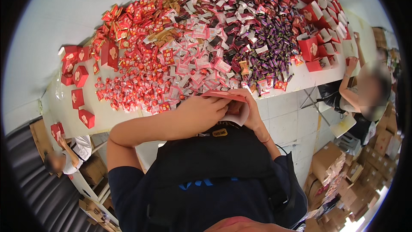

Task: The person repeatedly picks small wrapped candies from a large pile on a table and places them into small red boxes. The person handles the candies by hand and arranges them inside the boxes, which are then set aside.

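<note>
Close to my body, at the table's front edge, I hold a small red gift box (225,95) between both hands. Its opening faces me, showing a darker inside and a pale flap at its lower right. My left hand (211,112) comes across from the left, fingers bent over the box's near left side. Around its right side, my right hand (251,105) is closed, thumb side upward. Whether anything lies inside the box cannot be made out. Just beyond it lie pink-and-white candy packets (201,62) and red-wrapped round sweets (133,87).
A wide heap of purple sweets (268,47), red packets (139,15) and others covers the white table (107,118). Closed red boxes (80,76) stand left, open ones (309,48) right. One person (71,154) works at left, another (358,90) at right. Cartons (328,157) crowd the lower right.
</note>
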A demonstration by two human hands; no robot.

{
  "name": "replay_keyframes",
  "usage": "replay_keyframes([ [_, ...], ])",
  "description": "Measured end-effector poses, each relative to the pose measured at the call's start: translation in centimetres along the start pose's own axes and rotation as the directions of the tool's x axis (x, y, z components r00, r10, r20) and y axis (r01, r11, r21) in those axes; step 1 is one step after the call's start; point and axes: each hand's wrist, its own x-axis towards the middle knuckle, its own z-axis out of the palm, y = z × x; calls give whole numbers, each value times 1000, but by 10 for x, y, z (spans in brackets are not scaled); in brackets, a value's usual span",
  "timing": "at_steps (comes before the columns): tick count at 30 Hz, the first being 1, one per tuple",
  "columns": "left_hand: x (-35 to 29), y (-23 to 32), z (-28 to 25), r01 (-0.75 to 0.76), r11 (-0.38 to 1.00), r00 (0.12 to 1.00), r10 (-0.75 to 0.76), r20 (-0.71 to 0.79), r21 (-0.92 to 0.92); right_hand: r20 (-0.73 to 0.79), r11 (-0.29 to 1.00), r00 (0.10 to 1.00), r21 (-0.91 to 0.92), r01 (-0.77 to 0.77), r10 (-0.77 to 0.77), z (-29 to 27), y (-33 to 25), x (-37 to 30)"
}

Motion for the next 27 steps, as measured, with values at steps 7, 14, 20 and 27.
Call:
replay_keyframes([
  [7,-48,-30,16,234,829,788,-468,-400,-508,-53,985,984,-3,173,-173,-7,-9,18],
  [14,-34,-29,104,255,403,623,-764,-169,-879,77,981,979,-29,190,-187,10,-12,41],
  [20,-44,-32,122,165,414,650,-729,-217,-895,185,994,977,37,103,-108,2,10,27],
  [27,-36,-55,129,278,348,744,-668,-29,-896,80,943,979,265,-201,187,-13,24,3],
])
